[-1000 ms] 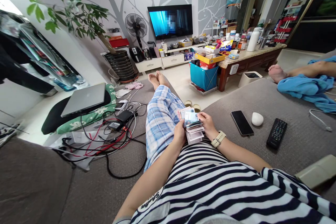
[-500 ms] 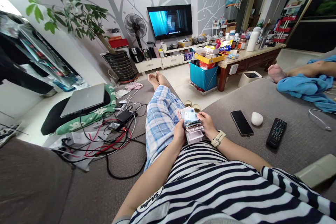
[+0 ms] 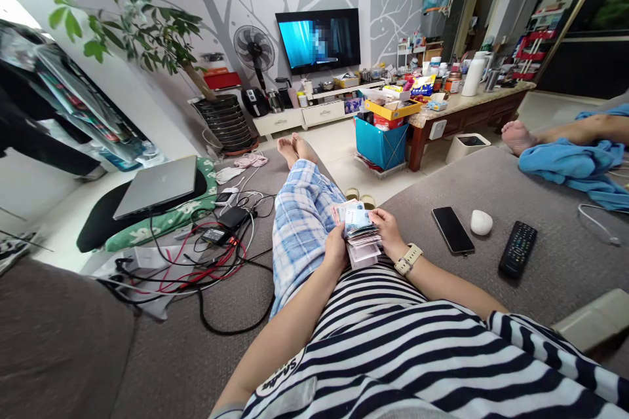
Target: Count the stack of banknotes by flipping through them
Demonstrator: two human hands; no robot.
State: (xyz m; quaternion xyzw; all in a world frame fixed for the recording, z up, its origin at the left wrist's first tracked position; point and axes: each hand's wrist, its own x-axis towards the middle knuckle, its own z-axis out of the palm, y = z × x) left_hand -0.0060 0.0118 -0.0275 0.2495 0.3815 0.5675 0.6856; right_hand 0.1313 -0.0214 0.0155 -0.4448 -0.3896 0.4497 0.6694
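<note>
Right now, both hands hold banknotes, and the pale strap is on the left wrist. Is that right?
Not quite: the head view shows the pale strap on the right wrist. The left hand and right hand do both hold banknotes.

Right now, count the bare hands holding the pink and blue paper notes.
2: the left hand grips the left edge of the notes; the right hand, a cream-strapped watch on its wrist, holds the right.

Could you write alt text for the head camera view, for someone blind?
A person's left hand and right hand hold a stack of banknotes near a striped shirt. A phone and remote lie on the gray couch at right; a laptop and tangled cables are at left.
</note>
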